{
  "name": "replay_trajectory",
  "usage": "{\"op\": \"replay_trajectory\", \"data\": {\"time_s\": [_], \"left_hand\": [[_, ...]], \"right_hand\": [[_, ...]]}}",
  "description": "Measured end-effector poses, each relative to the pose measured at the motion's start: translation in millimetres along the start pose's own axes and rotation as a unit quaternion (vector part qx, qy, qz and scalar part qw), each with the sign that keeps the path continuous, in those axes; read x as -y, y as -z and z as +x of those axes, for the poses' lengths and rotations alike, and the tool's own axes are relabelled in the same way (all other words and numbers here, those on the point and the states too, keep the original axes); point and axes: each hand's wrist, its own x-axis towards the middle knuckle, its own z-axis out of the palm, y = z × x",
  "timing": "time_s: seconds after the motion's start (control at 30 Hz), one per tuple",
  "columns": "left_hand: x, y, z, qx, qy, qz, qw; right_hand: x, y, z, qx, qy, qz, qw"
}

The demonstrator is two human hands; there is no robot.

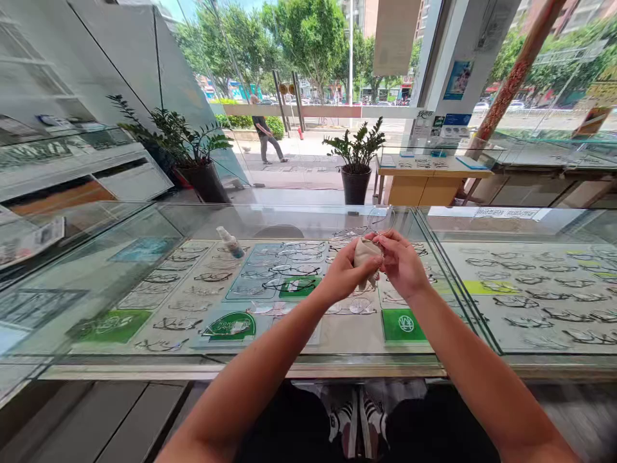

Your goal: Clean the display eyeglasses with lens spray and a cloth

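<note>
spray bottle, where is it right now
In the head view, the spray bottle is left of centre on the glass counter, to the left of the person's left hand.

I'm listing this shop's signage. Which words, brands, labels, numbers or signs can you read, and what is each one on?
No text reads with certainty.
Green rounded card with pale lettering: too blurred.
Green rectangular card : white circular emblem, no readable word.
Blue rectangular poster on the white pillar : too small.
White strip with black printing, right-hand glass case : too small.
Pale beige cloth : no lettering visible.
</note>
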Motion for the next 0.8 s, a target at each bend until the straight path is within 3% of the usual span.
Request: {"op": "replay_trajectory", "data": {"time_s": [0.27, 0.37, 0.47, 0.63, 0.8], "left_hand": [[5.0, -5.1, 0.3, -0.073, -0.018, 0.009, 0.997], [2.2, -2.6, 1.0, -0.043, 0.005, 0.012, 0.999], [-1.2, 1.5, 2.4, -0.006, -0.019, 0.04, 0.999], [2.0, 7.8, 5.4, 0.014, -0.014, 0.032, 0.999], [7.5, 12.9, 12.2, -0.093, 0.01, -0.046, 0.995]], "right_hand": [[-5.4, -3.6, -3.2, 0.036, 0.011, -0.036, 0.999], [-0.1, -3.9, -3.3, 0.013, 0.001, -0.041, 0.999], [4.9, -1.9, -1.6, -0.012, -0.008, -0.042, 0.999], [8.1, 4.6, 3.1, -0.04, 0.017, -0.041, 0.998], [16.1, 13.7, 7.6, -0.079, 0.069, -0.035, 0.994]]}}
